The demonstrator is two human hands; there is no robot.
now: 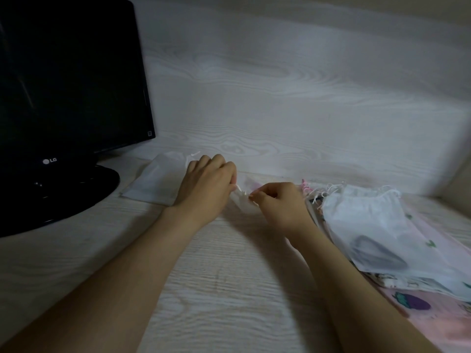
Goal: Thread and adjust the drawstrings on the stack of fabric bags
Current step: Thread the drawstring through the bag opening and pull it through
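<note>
Near edge: both forearms reach in over the pale wood-grain table [216, 276], the left from the near left, the right from the near right.

Right side, near to mid: stack [430, 253] of flat fabric bags lies on the table. The top one is white with a grey print. Pink printed ones lie beneath it. The corded mouths point to the far side, with white and pink cord ends loose there.

Centre, mid-distance: the hands meet over one small white bag [243, 203], which lies on the table between the hands, just left of the stack.
- Left hand [207, 184]: back of the hand up, fingers [224, 169] curled tight. The tips close on the white drawstring [239, 188] where it leaves the bag's mouth.
- Right hand [277, 202]: thumb and forefinger pinch the other end of the same short run of cord; the remaining fingers [271, 192] are curled into the palm.
- Cannot tell whether either pinch also catches fabric.

Far left of the hands: a second white bag [158, 179] lies flat on the table, partly hidden by the left hand, its cord at the far corner.

Far left: black monitor [68, 85] on a round base, screen dark.

Far: wood-grain wall [280, 85] behind the table.
</note>
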